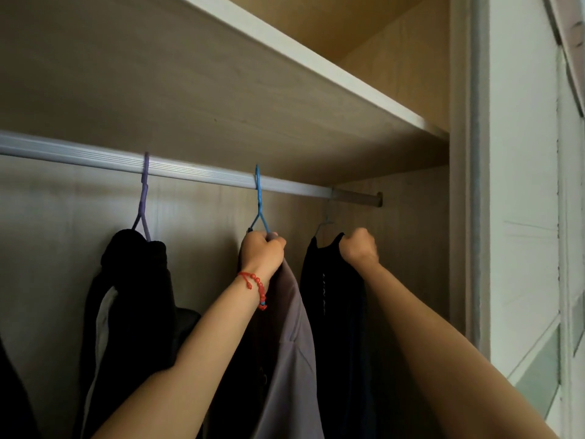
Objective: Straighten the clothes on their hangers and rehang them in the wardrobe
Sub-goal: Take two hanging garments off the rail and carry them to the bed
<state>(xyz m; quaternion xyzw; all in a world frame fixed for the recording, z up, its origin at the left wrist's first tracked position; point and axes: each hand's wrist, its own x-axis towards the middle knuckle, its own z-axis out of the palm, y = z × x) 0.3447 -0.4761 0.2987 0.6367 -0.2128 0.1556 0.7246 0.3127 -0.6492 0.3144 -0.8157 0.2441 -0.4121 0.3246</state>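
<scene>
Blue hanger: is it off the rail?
No, the blue hanger hooks over the rail, the left hand gripping its base.

Home bedroom wardrobe: metal rail (pixel 190 172) across frame, clothes (pixel 133 296) on hangers (pixel 144 198), wooden shelf (pixel 285 99) above, sliding-door frame (pixel 474 185) right.

Dim wooden wardrobe interior (pixel 221 99) under a pale-edged shelf (pixel 316 64); white wall (pixel 522 153) at right.

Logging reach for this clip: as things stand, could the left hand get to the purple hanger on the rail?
Probably yes. The left hand grips the blue hanger and its grey garment, so it must let go first. The purple hanger hangs next along the rail, with nothing between them.
</scene>
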